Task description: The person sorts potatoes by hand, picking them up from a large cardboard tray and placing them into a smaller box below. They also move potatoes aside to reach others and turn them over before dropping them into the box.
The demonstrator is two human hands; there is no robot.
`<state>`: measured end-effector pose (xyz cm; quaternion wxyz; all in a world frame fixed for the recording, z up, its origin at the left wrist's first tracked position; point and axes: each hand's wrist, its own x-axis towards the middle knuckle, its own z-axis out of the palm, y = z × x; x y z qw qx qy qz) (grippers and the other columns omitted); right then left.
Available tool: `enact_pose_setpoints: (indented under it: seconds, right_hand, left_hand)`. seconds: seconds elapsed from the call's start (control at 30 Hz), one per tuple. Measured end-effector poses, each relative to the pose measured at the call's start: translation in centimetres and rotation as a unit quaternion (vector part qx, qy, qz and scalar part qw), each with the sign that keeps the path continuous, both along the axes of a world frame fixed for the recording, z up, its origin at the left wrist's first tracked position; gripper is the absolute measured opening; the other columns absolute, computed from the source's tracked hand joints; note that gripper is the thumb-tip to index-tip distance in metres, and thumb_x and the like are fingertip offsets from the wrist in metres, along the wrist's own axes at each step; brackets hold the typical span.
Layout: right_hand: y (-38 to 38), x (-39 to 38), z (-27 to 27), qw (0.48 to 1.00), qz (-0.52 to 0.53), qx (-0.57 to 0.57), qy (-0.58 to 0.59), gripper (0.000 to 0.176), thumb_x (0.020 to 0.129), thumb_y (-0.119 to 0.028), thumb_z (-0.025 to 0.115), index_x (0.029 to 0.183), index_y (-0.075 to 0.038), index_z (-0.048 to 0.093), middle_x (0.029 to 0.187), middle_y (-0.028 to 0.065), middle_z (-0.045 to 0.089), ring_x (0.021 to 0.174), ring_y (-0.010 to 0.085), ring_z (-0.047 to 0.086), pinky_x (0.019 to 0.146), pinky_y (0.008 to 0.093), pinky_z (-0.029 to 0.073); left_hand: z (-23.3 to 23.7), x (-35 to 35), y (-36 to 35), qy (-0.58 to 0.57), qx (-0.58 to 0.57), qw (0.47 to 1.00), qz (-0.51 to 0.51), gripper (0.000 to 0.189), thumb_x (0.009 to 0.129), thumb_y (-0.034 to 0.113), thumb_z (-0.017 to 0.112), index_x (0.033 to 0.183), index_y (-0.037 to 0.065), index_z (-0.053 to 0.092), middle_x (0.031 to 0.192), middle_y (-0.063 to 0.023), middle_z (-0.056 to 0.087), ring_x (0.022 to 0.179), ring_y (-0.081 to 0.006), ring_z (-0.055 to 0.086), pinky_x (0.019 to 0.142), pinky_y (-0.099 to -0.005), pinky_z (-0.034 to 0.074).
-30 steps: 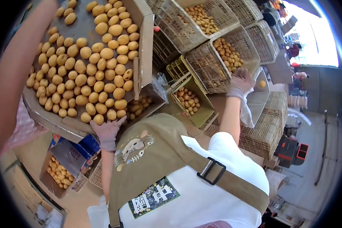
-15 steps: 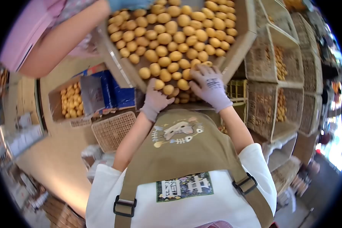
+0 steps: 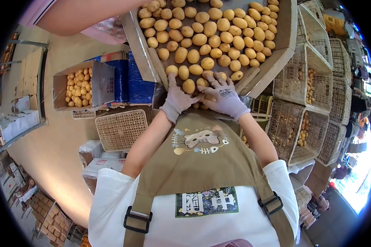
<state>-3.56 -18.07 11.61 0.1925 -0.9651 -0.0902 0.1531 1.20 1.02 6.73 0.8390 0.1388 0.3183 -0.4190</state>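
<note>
Both my left hand (image 3: pixel 177 101) and right hand (image 3: pixel 227 101) rest, fingers apart, on fruits (image 3: pixel 189 86) at the tray's (image 3: pixel 287 29) near edge, where I'd roll them lightly, never squeeze.

A grey sorting tray (image 3: pixel 272 68) with a raised wooden rim carried the load. Yellow-brown fruits (image 3: pixel 210 33) lay loose on it in a single layer, close-packed across its middle and thinner toward its near corner, where the grey bottom showed between them. At that near corner two gloved hands lay on the tray: the left hand (image 3: pixel 178 99) flat, fingers stretched beside one fruit, and the right hand (image 3: pixel 224 99) spread over several. Below the tray ran a pale floor (image 3: pixel 62 160). Left of the tray and lower down sat an open cardboard box (image 3: pixel 78 88) of the same fruits, with a woven basket (image 3: pixel 121 129) just below it.
</note>
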Motion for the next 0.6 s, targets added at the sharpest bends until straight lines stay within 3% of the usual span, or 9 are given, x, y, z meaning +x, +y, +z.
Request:
enact_pose_setpoints:
  seconds: [0.07,0.1,0.13,0.2,0.27,0.3,0.4,0.5,0.6]
  right_hand:
    - [-1.2,1.8,-1.1,0.991,-0.066,0.099,0.053,0.044,0.089,-0.041,0.063,0.128,-0.021,0.067,0.151,0.011,0.049,0.141,0.0359,0.042,0.113,0.0652,0.027]
    - [-1.2,2.6,-1.1,0.972,-0.167,0.146,-0.083,0.043,0.09,-0.04,0.062,0.125,-0.016,0.068,0.146,0.0121,0.053,0.135,0.0337,0.048,0.111,0.0591,0.033]
    - [-0.8,3.6,1.1,0.961,-0.143,-0.043,-0.234,0.039,0.089,-0.039,0.063,0.12,-0.016,0.07,0.138,0.0153,0.059,0.13,0.0326,0.051,0.11,0.0522,0.037]
    - [-0.7,3.3,-0.7,0.952,-0.066,-0.157,-0.255,0.033,0.088,-0.035,0.064,0.115,-0.017,0.072,0.125,0.0133,0.067,0.126,0.0311,0.054,0.107,0.0481,0.04]
    - [-2.9,4.6,0.6,0.996,-0.063,-0.026,-0.057,0.03,0.089,-0.032,0.064,0.114,-0.019,0.073,0.118,0.0111,0.07,0.124,0.0316,0.056,0.103,0.0471,0.045]
    - [-2.9,6.1,2.1,0.986,-0.16,0.03,0.023,0.029,0.09,-0.03,0.062,0.115,-0.021,0.072,0.115,0.0083,0.07,0.118,0.0311,0.06,0.096,0.0439,0.05]
    - [-3.0,7.8,0.4,0.978,-0.129,-0.115,-0.115,0.028,0.091,-0.025,0.06,0.117,-0.023,0.071,0.119,0.0128,0.065,0.109,0.032,0.064,0.088,0.0432,0.053]
    - [-2.0,9.9,0.5,0.978,-0.135,-0.161,-0.012,0.028,0.091,-0.025,0.06,0.117,-0.024,0.07,0.121,0.0154,0.062,0.108,0.0323,0.064,0.088,0.0436,0.053]
    - [-3.0,9.4,0.2,0.987,-0.144,-0.049,-0.046,0.018,0.089,-0.022,0.062,0.106,-0.018,0.07,0.12,0.0173,0.063,0.106,0.035,0.065,0.09,0.0426,0.053]
  left_hand:
    - [-0.6,0.6,0.0,0.006,-0.006,1.0,-0.006,0.079,0.093,0.073,0.036,0.155,0.023,0.033,0.159,-0.0015,0.038,0.146,-0.0265,0.034,0.116,-0.0698,0.012]
    - [-1.1,0.6,0.2,0.011,-0.008,1.0,-0.008,0.081,0.093,0.075,0.035,0.155,0.024,0.033,0.159,-0.0021,0.038,0.146,-0.0279,0.034,0.115,-0.0704,0.013]
    - [-1.5,0.5,0.4,0.017,-0.009,1.0,-0.011,0.082,0.092,0.076,0.034,0.155,0.024,0.033,0.158,-0.0028,0.039,0.146,-0.0294,0.034,0.114,-0.0709,0.015]
    - [-2.1,0.2,0.7,-0.024,-0.046,0.999,-0.016,0.09,0.089,0.081,0.033,0.157,0.022,0.028,0.159,-0.0071,0.035,0.146,-0.0368,0.032,0.114,-0.0699,0.019]
    - [-2.0,0.4,0.3,-0.005,-0.048,0.999,-0.018,0.094,0.088,0.084,0.033,0.158,0.021,0.027,0.16,-0.0075,0.033,0.146,-0.0377,0.031,0.114,-0.0705,0.018]
    - [-2.5,0.3,0.3,-0.03,-0.044,0.998,-0.03,0.099,0.085,0.086,0.035,0.158,0.021,0.026,0.161,-0.0089,0.031,0.146,-0.0394,0.032,0.113,-0.0716,0.019]
    - [-2.4,0.1,-0.1,-0.037,-0.041,0.998,-0.018,0.101,0.083,0.088,0.035,0.158,0.02,0.026,0.161,-0.0092,0.031,0.146,-0.0409,0.031,0.112,-0.0729,0.021]
    - [-2.2,0.3,0.0,-0.026,-0.036,0.999,-0.017,0.103,0.082,0.089,0.035,0.158,0.02,0.026,0.161,-0.0099,0.03,0.146,-0.0425,0.031,0.111,-0.0741,0.021]
    - [-2.8,0.3,0.1,-0.021,-0.073,0.997,-0.003,0.103,0.082,0.089,0.034,0.158,0.02,0.025,0.162,-0.0102,0.029,0.146,-0.0435,0.029,0.111,-0.075,0.019]
